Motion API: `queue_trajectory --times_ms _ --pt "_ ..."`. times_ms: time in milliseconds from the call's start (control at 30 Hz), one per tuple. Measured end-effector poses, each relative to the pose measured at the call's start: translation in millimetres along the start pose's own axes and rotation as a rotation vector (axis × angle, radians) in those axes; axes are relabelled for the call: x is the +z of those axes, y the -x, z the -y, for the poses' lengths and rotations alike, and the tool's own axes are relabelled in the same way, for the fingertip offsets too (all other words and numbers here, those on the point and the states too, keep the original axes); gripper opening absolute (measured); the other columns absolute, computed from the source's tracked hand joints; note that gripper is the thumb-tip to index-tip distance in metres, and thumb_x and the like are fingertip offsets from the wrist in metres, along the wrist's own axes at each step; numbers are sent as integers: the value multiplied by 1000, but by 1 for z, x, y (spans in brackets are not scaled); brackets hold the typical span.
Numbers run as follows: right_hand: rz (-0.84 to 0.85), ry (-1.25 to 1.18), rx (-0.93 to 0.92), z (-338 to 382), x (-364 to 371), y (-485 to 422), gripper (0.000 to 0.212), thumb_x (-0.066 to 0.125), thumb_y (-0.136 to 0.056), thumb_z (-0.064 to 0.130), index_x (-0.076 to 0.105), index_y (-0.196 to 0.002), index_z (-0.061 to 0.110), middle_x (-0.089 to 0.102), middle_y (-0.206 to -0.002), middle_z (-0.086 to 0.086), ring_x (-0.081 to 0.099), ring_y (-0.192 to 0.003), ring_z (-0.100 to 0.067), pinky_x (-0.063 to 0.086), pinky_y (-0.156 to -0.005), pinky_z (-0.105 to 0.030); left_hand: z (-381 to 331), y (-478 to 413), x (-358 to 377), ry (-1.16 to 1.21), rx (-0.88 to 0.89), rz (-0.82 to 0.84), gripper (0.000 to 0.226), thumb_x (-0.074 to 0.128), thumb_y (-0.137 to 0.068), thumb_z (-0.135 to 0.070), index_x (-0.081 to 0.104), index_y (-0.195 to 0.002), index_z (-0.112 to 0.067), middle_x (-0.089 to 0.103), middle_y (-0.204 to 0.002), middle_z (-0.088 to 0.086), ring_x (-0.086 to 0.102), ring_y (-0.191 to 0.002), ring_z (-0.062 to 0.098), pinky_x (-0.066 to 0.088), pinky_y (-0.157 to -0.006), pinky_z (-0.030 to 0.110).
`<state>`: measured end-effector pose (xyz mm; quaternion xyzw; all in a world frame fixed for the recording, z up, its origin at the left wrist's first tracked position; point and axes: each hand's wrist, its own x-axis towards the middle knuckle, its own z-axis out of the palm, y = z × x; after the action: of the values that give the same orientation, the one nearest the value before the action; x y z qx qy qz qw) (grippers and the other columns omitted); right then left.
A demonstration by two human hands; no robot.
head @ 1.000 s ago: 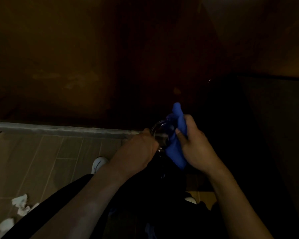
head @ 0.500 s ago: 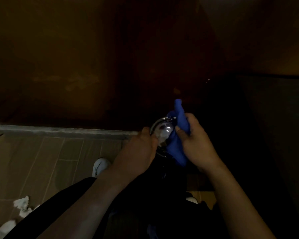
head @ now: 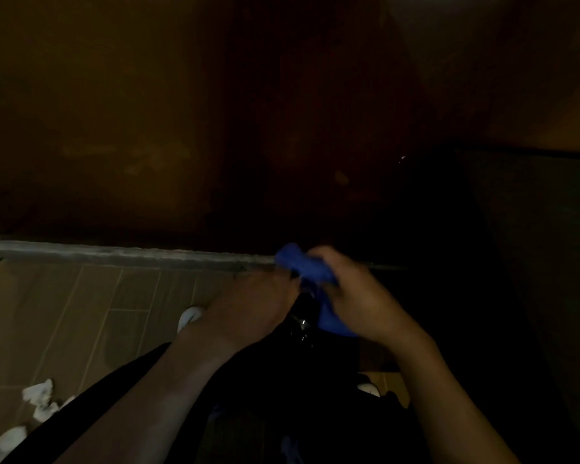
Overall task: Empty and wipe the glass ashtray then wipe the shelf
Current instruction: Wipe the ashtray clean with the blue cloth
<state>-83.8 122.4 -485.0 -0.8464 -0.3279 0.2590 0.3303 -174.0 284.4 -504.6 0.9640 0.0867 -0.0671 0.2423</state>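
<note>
Glass ashtray (head: 302, 309): barely visible, dark, clasped between both hands. Left hand (head: 248, 308) closed on its left side; right hand (head: 359, 303) gripping blue cloth (head: 310, 272) pressed against it. Crumpled tissues (head: 39, 395) on floor, far left.

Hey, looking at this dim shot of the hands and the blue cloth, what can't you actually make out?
Head view only:
- Glass ashtray: only a few glints show; the left hand, right hand and blue cloth cover it, so its contents are unreadable.
- Shelf: lost in darkness.
- White scraps on the floor: blurred and cut by the frame's left edge.
</note>
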Motion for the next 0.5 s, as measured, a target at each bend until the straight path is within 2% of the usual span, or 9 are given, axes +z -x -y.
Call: queue_trajectory --times_ms 67,100,133,200,267,333,400,433,500 --pt "-257 -235 39 4 -12 0 31 53 -101 8 53 -119 33 66 -107 9 63 -93 4 48 -84 -15 -10 0 -13 215 -67 -100 35 43 -102 -40 53 -126 -16 70 -109 9 68 -93 27 56 -79 39" --pt "-328 -343 67 6 -15 -1 28 52 -102 12 52 -118 34 66 -105 12 64 -91 6 49 -79 -12 -15 -2 -16 216 -64 -100 32 42 -103 -38 51 -123 -15 69 -109 11 67 -89 26 55 -76 38" --pt "-354 -421 92 8 -15 -1 25 51 -104 15 51 -118 35 66 -103 13 64 -89 8 49 -75 -8 -19 -3 -16 174 -79 -65 27 40 -104 -33 50 -119 -12 67 -109 13 66 -85 25 54 -74 38" --pt "-333 -406 100 11 -14 1 25 49 -105 17 50 -118 38 66 -103 14 63 -89 12 49 -72 -5 -23 -2 -14 105 -67 8 24 37 -105 -22 51 -117 -6 63 -114 18 66 -85 27 54 -78 40" --pt "-265 -263 49 7 -18 5 29 49 -104 18 48 -123 41 65 -108 14 62 -97 11 50 -80 -9 -23 -3 -11 94 -61 15 25 38 -104 -11 54 -122 -1 59 -120 18 67 -89 29 56 -82 40" --pt "-133 -175 0 0 -25 7 35 48 -104 16 47 -126 43 65 -116 11 62 -106 2 52 -92 -25 -21 -2 -11 109 31 13 20 43 -100 -2 53 -117 -1 68 -103 17 71 -80 27 57 -71 36" --pt "38 -94 -23 -5 -23 8 35 49 -103 11 49 -127 36 65 -119 5 63 -110 -6 50 -98 -36 -8 -1 -6 -51 42 -35 21 38 -100 -12 52 -113 -4 72 -87 14 72 -74 28 48 -59 30" --pt "131 -36 -19 -6 -18 8 33 49 -102 9 50 -124 33 66 -117 2 63 -108 -9 50 -98 -40 -5 0 -3 -165 77 -12 34 30 -99 -21 57 -110 -5 72 -86 12 71 -75 28 42 -60 27" --pt "274 49 16 -3 -9 7 25 51 -102 12 48 -116 32 64 -108 -2 64 -98 -16 51 -91 -47 -1 3 5 -223 211 34 50 23 -96 -25 68 -102 -3 74 -89 15 72 -77 23 38 -62 20"
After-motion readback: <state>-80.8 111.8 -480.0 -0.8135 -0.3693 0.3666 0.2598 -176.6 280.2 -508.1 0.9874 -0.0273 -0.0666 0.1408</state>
